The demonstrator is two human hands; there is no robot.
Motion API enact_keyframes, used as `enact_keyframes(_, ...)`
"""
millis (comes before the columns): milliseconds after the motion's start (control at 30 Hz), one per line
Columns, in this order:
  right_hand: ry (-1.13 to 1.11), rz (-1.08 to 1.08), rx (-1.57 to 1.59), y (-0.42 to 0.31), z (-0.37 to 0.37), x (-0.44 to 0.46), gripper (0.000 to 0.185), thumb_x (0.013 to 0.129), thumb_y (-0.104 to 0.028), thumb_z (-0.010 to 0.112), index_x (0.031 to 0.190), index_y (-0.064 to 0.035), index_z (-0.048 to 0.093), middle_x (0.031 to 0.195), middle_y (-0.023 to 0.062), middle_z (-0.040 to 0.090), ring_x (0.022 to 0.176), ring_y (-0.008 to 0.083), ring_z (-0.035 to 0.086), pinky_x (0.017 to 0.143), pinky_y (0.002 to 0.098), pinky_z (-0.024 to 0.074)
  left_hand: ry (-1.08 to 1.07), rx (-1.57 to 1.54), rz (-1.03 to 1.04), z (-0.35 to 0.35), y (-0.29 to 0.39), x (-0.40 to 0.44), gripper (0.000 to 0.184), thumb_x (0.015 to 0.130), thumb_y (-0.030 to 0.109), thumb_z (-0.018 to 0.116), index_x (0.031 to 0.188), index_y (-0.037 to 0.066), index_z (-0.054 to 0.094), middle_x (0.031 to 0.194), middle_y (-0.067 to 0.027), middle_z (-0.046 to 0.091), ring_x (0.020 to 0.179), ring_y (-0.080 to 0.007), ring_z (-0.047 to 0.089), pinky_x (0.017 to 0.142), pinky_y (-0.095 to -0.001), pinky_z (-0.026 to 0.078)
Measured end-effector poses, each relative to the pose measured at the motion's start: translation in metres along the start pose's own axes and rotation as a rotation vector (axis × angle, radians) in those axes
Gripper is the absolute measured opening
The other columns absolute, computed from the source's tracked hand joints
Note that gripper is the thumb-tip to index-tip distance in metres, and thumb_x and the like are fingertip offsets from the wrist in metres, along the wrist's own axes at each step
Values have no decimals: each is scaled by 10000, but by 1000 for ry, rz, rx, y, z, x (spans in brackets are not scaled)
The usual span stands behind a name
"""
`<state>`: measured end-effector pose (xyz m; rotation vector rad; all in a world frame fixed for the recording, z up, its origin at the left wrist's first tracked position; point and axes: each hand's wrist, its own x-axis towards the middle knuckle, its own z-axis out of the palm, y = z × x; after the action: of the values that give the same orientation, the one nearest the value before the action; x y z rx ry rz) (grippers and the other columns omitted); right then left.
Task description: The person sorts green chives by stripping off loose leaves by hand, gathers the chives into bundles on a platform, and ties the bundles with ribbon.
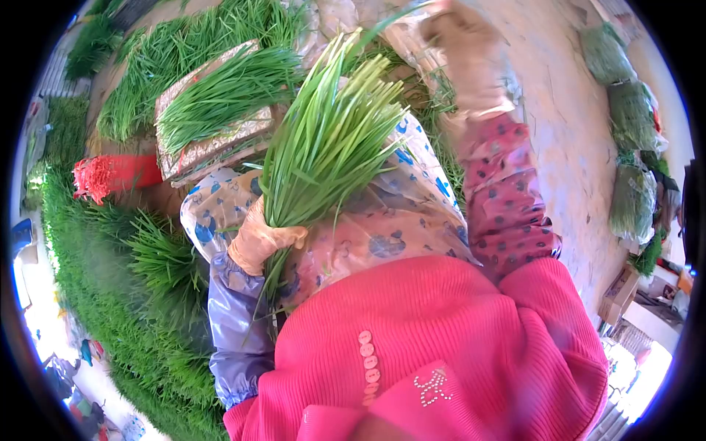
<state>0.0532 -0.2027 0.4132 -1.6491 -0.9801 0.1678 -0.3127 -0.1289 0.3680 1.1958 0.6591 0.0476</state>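
My left hand (259,239), in a pale glove, is closed around the lower part of a big bunch of garlic chives (323,140). The bunch fans upward over my lap, its pale stalk ends at the top. My right hand (460,33), gloved too and blurred by motion, is raised at the top of the view. A single chive leaf (390,22) stretches from the bunch to its fingers, which seem pinched on it. Left of the bunch, more cut chives (228,92) lie on a patterned block-like stand (168,110).
A plastic apron with blue prints (386,246) covers my lap. Loose chives (158,55) are heaped behind the stand, and more greens (140,294) fill the left side. A red bundle of ties (118,176) lies beside the stand. Bagged greens (632,114) line the right side of the floor (566,140).
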Motion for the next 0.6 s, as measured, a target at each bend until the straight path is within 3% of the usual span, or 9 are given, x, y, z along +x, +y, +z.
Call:
enact_keyframes(33, 28, -101, 161, 20, -18, 12, 189, 934, -176, 526, 937, -17, 628, 794, 44, 656, 672, 151, 617, 600, 252, 506, 8, -2, -3, 0, 0, -2, 517, 681, -36, 731, 1154, -2, 524, 827, -92, 630, 601, -181, 586, 546, -311, 490)
enact_keyframes(100, 355, 266, 365, 16, -31, 27, 206, 955, -212, 524, 908, -31, 611, 865, 42, 645, 729, 122, 603, 603, 222, 498, 23, -142, -12, 1, 2, -4, 480, 681, -35, 730, 1124, -5, 547, 828, -92, 634, 602, -180, 588, 546, -308, 489)
enact_keyframes(133, 352, 262, 366, 10, -35, 25, 206, 955, -212, 524, 908, -31, 611, 865, 42, 645, 729, 122, 603, 603, 222, 498, 25, -144, -8, 2, 3, -4, 480, 681, -35, 730, 1124, -5, 547, 828, -92, 634, 602, -180, 588, 546, -308, 489)
enact_keyframes(200, 215, 238, 46, -10, -44, 5, 193, 863, -137, 541, 945, -70, 702, 726, 56, 667, 638, 125, 573, 605, 288, 478, 53, -150, 4, 2, 3, -5, 485, 681, -37, 730, 1129, -6, 548, 838, -94, 637, 603, -177, 587, 546, -304, 485)
enact_keyframes(267, -94, 298, 3, -50, -24, -19, 184, 868, -135, 564, 959, -45, 697, 760, 23, 677, 664, 83, 573, 611, 253, 476, 49, -146, -3, 0, -1, -3, 491, 678, -33, 733, 1132, -5, 549, 845, -97, 639, 603, -176, 586, 545, -301, 482)
enact_keyframes(333, -336, 74, 119, -48, 3, -40, 190, 877, -164, 584, 994, -57, 689, 788, 42, 677, 660, 101, 577, 615, 265, 477, 38, -134, -13, -2, 0, 0, 496, 676, -29, 737, 1135, -5, 550, 852, -100, 641, 603, -175, 585, 545, -298, 480)
enact_keyframes(433, -398, -161, -437, -49, 30, -54, 256, 882, -250, 579, 1087, -100, 612, 747, 138, 622, 696, 305, 624, 639, 413, 489, 8, -31, 23, 1, 4, -2, 504, 664, -20, 747, 1129, -8, 553, 841, -104, 639, 601, -184, 586, 537, -300, 474)
enact_keyframes(500, -431, -141, -475, -46, 35, -56, 236, 876, -243, 591, 1066, -103, 604, 779, 160, 607, 737, 346, 601, 662, 434, 468, 40, -246, 112, 7, 2, -3, 486, 662, -15, 746, 1110, -15, 557, 813, -103, 631, 592, -189, 583, 530, -304, 469)
enact_keyframes(600, -486, -121, -538, -52, 38, -58, 204, 875, -244, 593, 1025, -106, 579, 801, 173, 592, 778, 388, 575, 683, 464, 441, 115, -179, 98, 1, -11, -2, 477, 663, -18, 740, 1103, -20, 555, 806, -108, 630, 588, -192, 580, 523, -308, 465)
